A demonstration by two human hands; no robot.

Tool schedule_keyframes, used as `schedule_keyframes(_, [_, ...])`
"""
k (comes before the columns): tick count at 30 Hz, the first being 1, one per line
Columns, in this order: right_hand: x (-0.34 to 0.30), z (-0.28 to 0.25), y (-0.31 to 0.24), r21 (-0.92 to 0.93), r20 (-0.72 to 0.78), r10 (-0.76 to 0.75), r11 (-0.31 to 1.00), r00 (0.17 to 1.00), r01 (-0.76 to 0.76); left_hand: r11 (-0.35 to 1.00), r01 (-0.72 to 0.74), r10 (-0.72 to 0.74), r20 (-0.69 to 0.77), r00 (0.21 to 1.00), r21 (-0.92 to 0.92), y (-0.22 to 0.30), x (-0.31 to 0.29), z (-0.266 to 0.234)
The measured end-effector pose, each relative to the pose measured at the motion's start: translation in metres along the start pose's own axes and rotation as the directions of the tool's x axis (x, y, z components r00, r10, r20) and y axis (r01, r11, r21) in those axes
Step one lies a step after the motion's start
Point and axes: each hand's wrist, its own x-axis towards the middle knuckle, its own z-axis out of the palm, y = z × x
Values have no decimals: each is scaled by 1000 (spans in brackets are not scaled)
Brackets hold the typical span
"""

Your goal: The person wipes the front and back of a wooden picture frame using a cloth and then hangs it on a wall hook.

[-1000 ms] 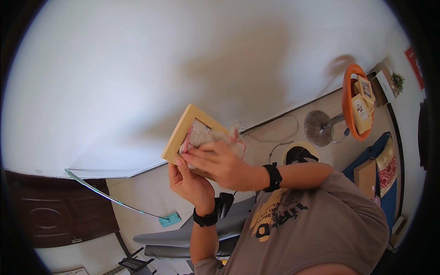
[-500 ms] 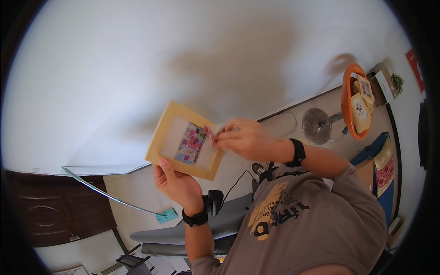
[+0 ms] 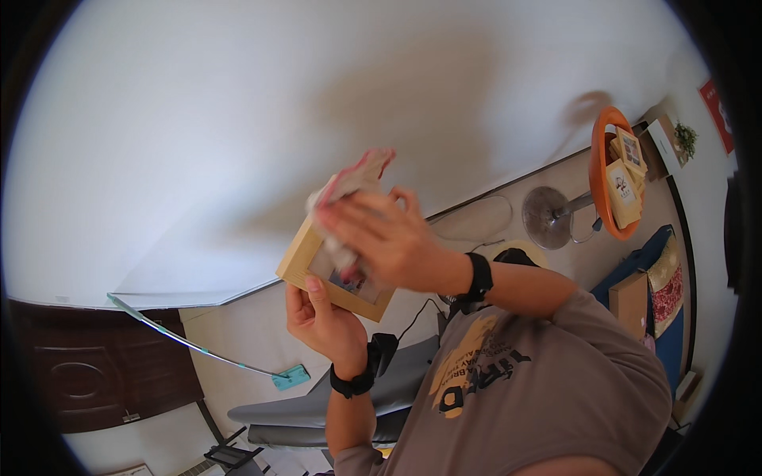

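Note:
My left hand [image 3: 325,324] grips a light wooden picture frame [image 3: 297,255] by its lower left edge, the thumb on the front. Over the frame's face, my right hand [image 3: 389,242] presses a white cloth with a pink-red border [image 3: 361,176]. One end of the cloth sticks up above the fingers, and another part hangs down over the glass. Most of the colourful picture [image 3: 349,282] inside the frame is covered by the cloth and hand. The frame is held tilted in front of a white wall.
At the right, an orange chair [image 3: 597,170] on a round metal base [image 3: 546,216] holds several wooden picture frames [image 3: 625,190]. A mop with a turquoise head [image 3: 290,378] leans at the lower left, near a dark brown door [image 3: 87,373]. A grey padded surface [image 3: 317,408] lies below my arms.
My right hand has moved left across the frame, and the cloth is now spread over its face. The frame has shifted slightly right and tilted, showing more of its side edge.

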Motion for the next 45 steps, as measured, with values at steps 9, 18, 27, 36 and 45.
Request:
schedule_keyframes(9, [-14,-2,-6,116,105,-181,979,978,169,999,9,-11,42,999,46,-4,-1,1])
schedule_keyframes(18, [-56,-11,16,50,169,241,966,956,-253,999,-40,40,-4,999,11,0,2,-12])
schedule_keyframes(27, [-50,-15,43,389,363,472,706,803,-591,992,-126,126,16,992,-17,-2,-6,2])
schedule_keyframes(36, [-30,-64,76,411,385,316,783,867,-467,891,-111,21,205,979,440,21,1,-6])
schedule_keyframes(45, [-17,-76,49,134,520,-105,990,848,40,306,-752,18,787,617,584,5,-8,14])
